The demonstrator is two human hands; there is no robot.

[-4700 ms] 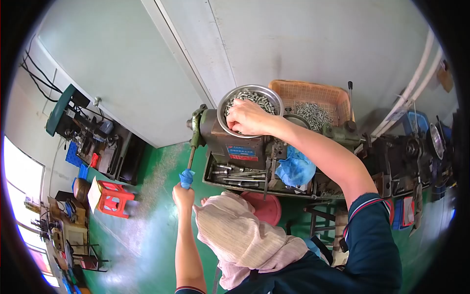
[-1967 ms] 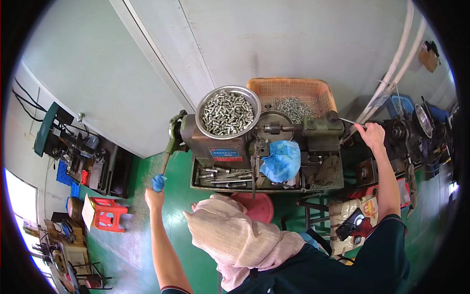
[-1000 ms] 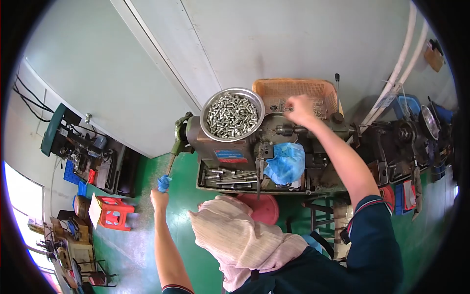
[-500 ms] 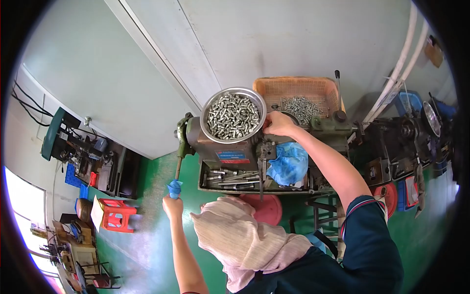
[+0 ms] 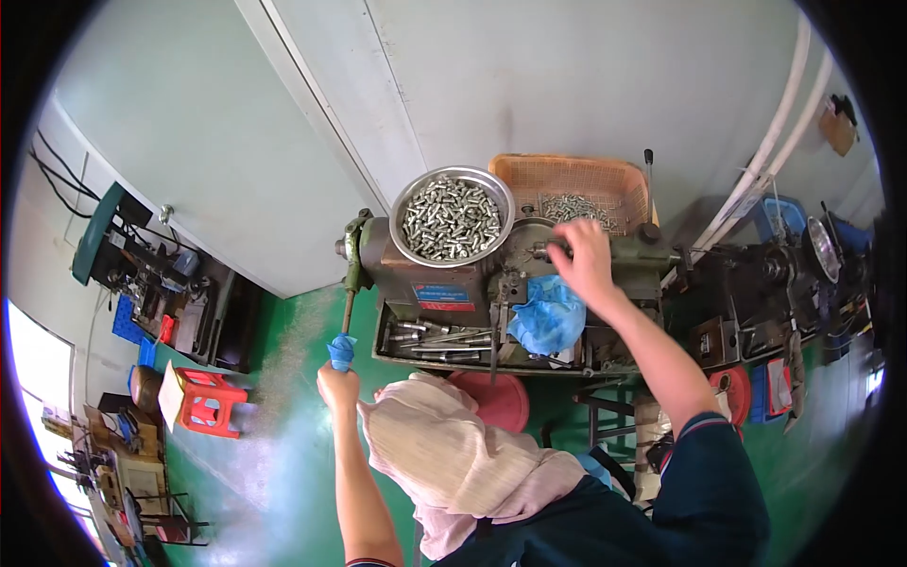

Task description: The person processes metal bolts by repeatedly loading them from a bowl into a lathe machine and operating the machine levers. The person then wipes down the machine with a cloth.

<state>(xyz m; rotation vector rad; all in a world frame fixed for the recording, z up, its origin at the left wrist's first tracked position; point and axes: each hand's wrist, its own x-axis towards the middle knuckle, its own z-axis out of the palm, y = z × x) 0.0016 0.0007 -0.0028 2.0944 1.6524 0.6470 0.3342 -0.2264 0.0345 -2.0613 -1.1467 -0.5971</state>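
My left hand [image 5: 338, 386] is closed around the blue-wrapped end of a lever [image 5: 346, 326] on the left of a small lathe-like machine [image 5: 430, 285]. Over the machine's right part hovers my right hand [image 5: 590, 263], fingers bent and thumb apart, with nothing visible between them. Just left of its thumb is a metal machine part [image 5: 540, 249]. A steel bowl [image 5: 404, 244] on the machine is heaped with small metal pins [image 5: 452, 219]. Behind my right hand, an orange basket [image 5: 567, 168] holds more small metal parts [image 5: 573, 208]. A blue plastic bag [image 5: 546, 319] lies below my right wrist.
Rods and tools [image 5: 439, 342] lie in the machine's front tray. An upright lever [image 5: 650, 194] stands right of the basket. A red stool [image 5: 210, 404] is on the floor at left, and another machine [image 5: 779, 265] stands at right. A wall [image 5: 529, 85] rises behind.
My right hand has moved right, away from the spot beside the bowl, and its fingers have parted. My left hand stays on the lever. The view has shifted slightly.
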